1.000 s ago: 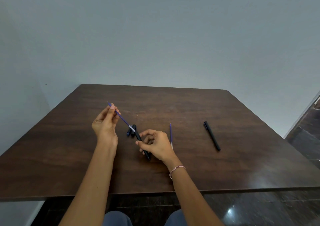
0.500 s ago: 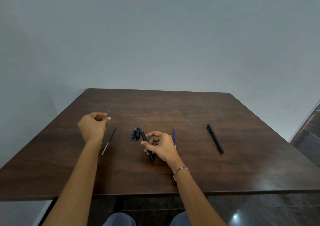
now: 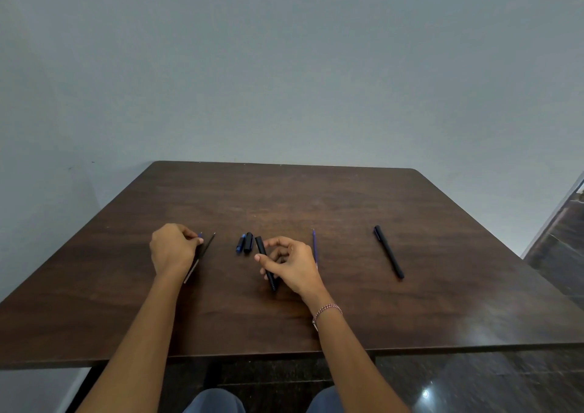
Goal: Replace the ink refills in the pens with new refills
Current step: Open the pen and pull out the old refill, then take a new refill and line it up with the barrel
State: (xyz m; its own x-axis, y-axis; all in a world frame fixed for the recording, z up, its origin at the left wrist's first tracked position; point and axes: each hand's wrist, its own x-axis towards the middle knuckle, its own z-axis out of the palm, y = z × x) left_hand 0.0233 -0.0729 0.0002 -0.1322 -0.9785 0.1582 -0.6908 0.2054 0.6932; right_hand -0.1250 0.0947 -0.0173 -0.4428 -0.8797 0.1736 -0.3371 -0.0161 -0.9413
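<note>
My right hand grips an open black pen barrel, its lower end resting on the table. My left hand is closed low over the table on a thin blue refill; only the refill's tip shows past my fingers. A dark thin refill lies on the table just right of that hand, partly under it. A small blue pen piece and a black cap piece lie between my hands. Another blue refill lies right of my right hand. A whole black pen lies farther right.
Everything sits on a dark wooden table against a plain grey wall. Its near edge runs just in front of my knees. A dark glossy floor shows to the right.
My left hand drew the blue refill out of the barrel, carried it left and lowered it beside the dark refill on the table. My right hand kept holding the barrel.
</note>
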